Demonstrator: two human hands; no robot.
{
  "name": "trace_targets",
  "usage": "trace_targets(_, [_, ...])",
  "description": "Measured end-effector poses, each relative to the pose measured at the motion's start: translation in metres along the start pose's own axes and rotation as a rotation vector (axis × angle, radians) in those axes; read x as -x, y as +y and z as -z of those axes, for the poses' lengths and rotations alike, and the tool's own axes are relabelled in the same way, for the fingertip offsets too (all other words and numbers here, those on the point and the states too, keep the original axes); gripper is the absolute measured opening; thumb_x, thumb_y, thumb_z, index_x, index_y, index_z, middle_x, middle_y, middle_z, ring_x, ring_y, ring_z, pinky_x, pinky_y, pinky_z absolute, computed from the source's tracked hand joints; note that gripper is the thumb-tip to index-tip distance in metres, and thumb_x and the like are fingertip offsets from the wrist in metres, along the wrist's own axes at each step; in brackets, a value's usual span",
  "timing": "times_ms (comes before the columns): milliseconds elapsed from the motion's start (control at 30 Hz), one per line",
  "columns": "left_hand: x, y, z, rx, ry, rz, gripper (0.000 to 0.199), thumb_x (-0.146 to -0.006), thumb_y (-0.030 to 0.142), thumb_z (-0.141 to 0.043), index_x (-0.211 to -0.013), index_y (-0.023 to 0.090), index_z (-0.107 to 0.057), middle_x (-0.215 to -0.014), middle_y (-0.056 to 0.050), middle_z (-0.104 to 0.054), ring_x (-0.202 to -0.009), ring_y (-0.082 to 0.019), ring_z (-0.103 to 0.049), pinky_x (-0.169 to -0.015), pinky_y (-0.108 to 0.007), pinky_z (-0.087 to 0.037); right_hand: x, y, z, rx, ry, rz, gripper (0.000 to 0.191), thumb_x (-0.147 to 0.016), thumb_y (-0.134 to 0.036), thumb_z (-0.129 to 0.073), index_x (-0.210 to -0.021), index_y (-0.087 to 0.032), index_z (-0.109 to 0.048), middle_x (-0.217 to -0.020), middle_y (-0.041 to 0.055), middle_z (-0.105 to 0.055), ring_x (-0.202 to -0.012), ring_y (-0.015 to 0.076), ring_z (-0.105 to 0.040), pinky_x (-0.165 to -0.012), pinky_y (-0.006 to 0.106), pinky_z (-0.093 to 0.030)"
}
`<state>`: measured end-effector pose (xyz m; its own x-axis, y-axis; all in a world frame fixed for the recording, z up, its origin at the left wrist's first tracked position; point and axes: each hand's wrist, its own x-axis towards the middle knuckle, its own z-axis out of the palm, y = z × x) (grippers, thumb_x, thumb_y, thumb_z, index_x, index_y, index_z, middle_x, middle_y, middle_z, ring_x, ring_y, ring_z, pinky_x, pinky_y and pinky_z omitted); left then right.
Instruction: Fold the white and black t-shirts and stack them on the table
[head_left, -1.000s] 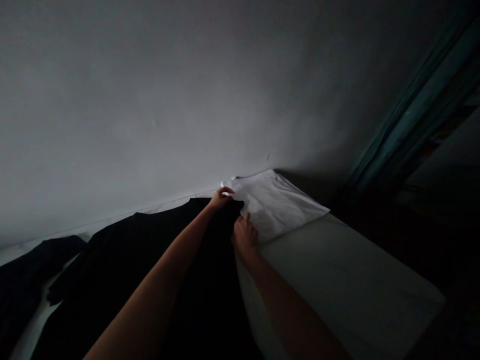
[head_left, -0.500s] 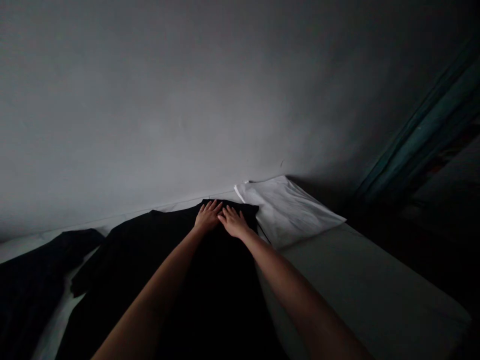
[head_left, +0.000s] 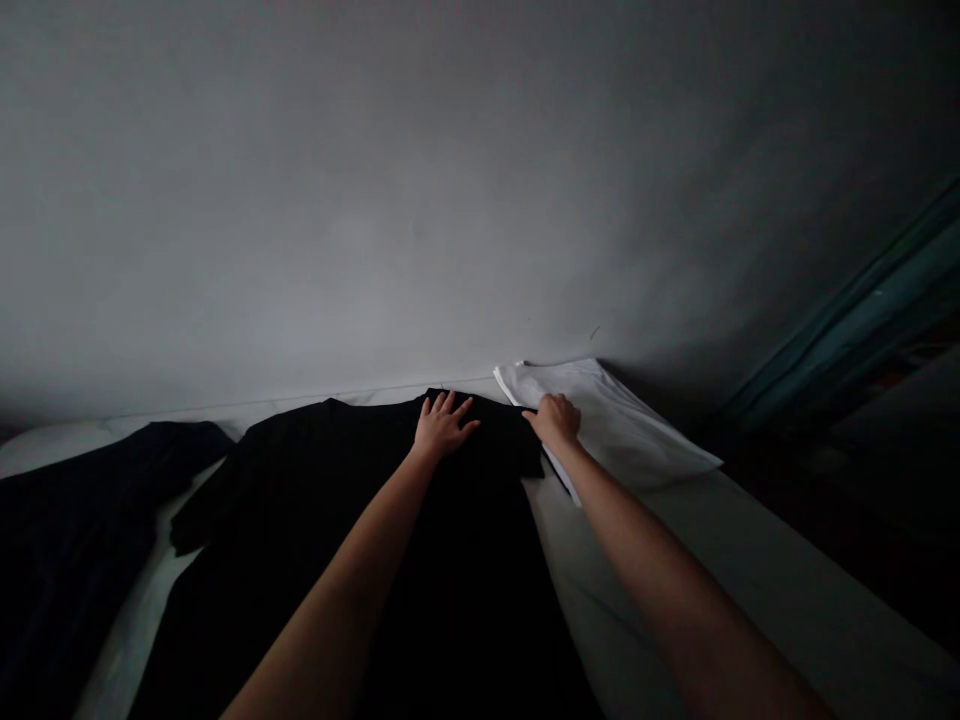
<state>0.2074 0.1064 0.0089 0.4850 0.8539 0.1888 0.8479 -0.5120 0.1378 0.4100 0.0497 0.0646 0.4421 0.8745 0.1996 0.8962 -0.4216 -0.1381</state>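
- Left hand: open, fingers spread wide, palm down on the black short-sleeved T-shirt, near its neckline.
- Black short-sleeved T-shirt: lies flat and lengthwise, running from under the left hand down toward the person, between both forearms.
- Right hand: open, fingers close together and extended, pressing on the folded white garment, fingertips at the T-shirt's shoulder edge.
- Folded white garment: just beyond the right hand, partly under it.
- Dark navy garment: well left of the left hand, just beside the T-shirt's sleeve.
- Pale mattress: under all three garments.
- Grey-white wall: directly beyond both hands.
- Teal curtain: far right of the right hand.
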Motion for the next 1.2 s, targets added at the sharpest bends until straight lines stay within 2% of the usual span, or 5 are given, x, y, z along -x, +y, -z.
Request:
trace_targets(100, [0.000, 0.000, 0.000, 0.002, -0.008, 0.001, 0.069, -0.095, 0.069, -0.030, -0.154, 0.032, -0.034, -0.162, -0.009, -0.030, -0.150, -0.032, -0.024, -0.120, -0.054, -0.018, -0.018, 0.016, -0.005, -0.182, -0.166, -0.010, 0.023, -0.089, -0.033, -0.066, -0.103, -0.016, -0.074, -0.104, 0.0098, -0.074, -0.097, 0.0219, -0.068, -0.077, 0.027, -0.047])
trace_targets(333, [0.001, 0.001, 0.001, -0.009, -0.012, -0.013, 0.072, -0.093, 0.072, -0.029, -0.155, 0.034, -0.032, -0.162, -0.010, -0.029, -0.150, -0.033, -0.024, -0.120, -0.054, -0.018, -0.017, 0.024, -0.015, -0.179, -0.074, -0.100, 0.020, -0.090, -0.033, -0.065, -0.106, -0.022, -0.072, -0.109, 0.0081, -0.073, -0.099, 0.0230, -0.068, -0.076, 0.028, -0.049])
trace_targets(633, [0.000, 0.001, 0.002, -0.012, -0.017, -0.014, 0.068, -0.094, 0.071, -0.030, -0.153, 0.039, -0.036, -0.162, -0.007, -0.031, -0.149, -0.035, -0.025, -0.119, -0.056, -0.017, 0.038, -0.016, 0.015, 0.068, 0.079, 0.098, 0.024, -0.097, -0.026, -0.055, -0.116, -0.014, -0.061, -0.120, 0.0167, -0.064, -0.112, 0.0271, -0.062, -0.085, 0.033, -0.047])
trace_targets(867, [0.000, 0.002, 0.001, -0.017, -0.016, -0.015, 0.067, -0.094, 0.071, -0.028, -0.153, 0.039, -0.035, -0.162, -0.007, -0.031, -0.149, -0.034, -0.026, -0.119, -0.055, -0.018, 0.102, 0.017, 0.004, -0.046, -0.076, 0.138, 0.016, -0.093, -0.027, -0.061, -0.107, -0.019, -0.058, -0.101, 0.0078, -0.070, -0.093, 0.0222, -0.068, -0.071, 0.029, -0.046])
trace_targets(1200, [-0.001, 0.001, 0.003, 0.029, -0.027, -0.022, 0.066, -0.095, 0.069, -0.032, -0.153, 0.037, -0.036, -0.163, -0.007, -0.028, -0.149, -0.035, -0.024, -0.119, -0.057, -0.016, 0.091, 0.034, -0.014, -0.119, -0.086, 0.191, 0.017, -0.087, -0.012, -0.054, -0.098, -0.022, -0.063, -0.099, 0.0068, -0.069, -0.091, 0.0200, -0.066, -0.076, 0.027, -0.048])
